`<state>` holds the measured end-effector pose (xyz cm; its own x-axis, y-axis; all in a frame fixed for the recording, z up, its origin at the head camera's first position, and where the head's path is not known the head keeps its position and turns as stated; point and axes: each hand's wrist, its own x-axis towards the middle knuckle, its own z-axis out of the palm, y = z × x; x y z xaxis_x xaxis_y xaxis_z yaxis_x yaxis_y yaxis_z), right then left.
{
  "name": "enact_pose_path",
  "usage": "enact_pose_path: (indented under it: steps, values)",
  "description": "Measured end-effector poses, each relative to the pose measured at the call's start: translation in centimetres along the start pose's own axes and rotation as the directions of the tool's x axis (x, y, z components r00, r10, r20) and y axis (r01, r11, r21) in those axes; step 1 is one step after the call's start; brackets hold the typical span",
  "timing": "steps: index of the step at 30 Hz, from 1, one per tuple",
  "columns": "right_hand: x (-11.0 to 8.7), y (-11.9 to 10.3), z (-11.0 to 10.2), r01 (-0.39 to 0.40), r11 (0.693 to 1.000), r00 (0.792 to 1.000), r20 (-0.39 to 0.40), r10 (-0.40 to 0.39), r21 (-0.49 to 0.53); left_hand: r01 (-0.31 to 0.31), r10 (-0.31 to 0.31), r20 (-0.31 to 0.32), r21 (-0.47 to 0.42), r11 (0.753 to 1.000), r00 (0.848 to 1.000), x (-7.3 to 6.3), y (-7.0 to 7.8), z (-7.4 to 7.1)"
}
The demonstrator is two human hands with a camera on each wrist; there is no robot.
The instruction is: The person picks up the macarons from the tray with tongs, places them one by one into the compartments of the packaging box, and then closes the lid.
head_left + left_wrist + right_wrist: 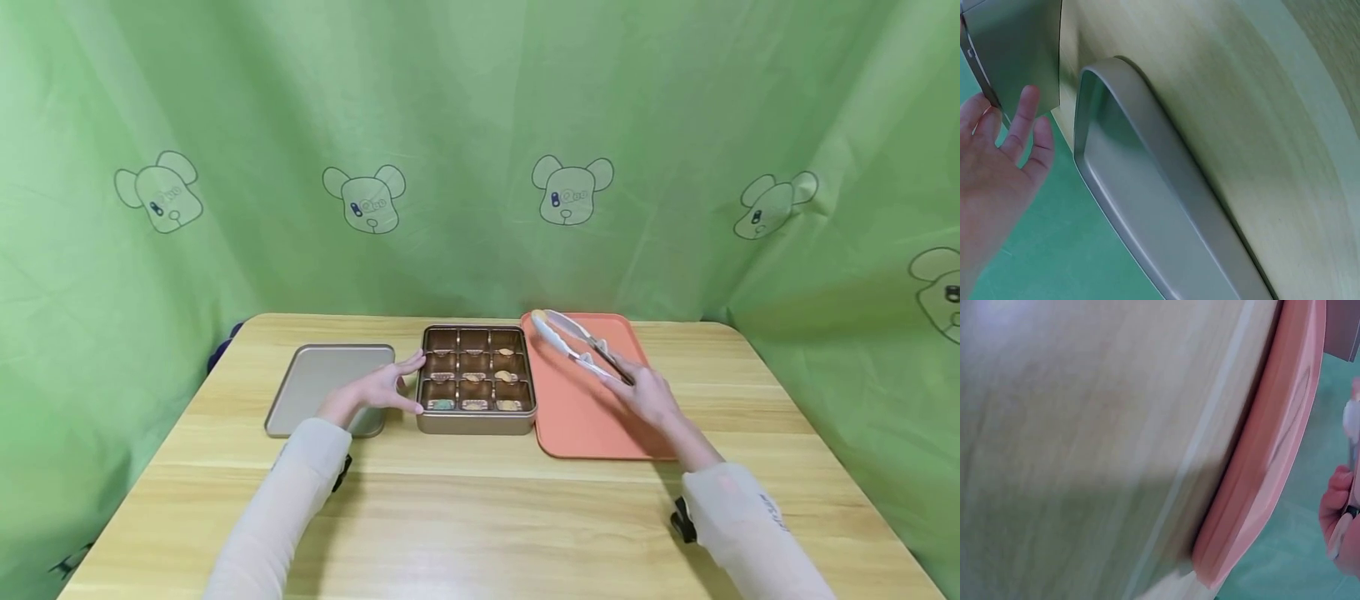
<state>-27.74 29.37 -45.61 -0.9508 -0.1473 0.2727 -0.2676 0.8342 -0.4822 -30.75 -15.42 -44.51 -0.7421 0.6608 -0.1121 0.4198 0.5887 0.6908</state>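
A square metal tin with a compartment insert stands mid-table. Small biscuits sit in several of its compartments, among them a greenish one at the front left and a tan one at the front right. My left hand rests against the tin's left side, fingers and thumb spread along the rim. In my right hand I hold tongs with white tips, angled left over the coral tray. A small tan biscuit shows at the tong tips, near the tray's back left corner.
The tin's flat grey lid lies left of it, under my left wrist, its raised rim upward in the left wrist view. A green curtain hangs right behind the wooden table.
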Motion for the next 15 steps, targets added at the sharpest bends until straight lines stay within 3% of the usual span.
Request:
enact_pose_path:
  steps: [7,15]
  values:
    - [0.8,-1.1,0.4,0.167,0.982,0.986,0.003,-0.168,0.092,-0.005,0.005,-0.002,-0.004,1.000,1.000,-0.1,-0.1,-0.1]
    - [1.4,-3.8,1.5,0.183,0.982,0.981,0.063,-0.185,0.039,-0.007,0.007,-0.003,-0.013,1.000,1.000,-0.1,0.1,-0.1]
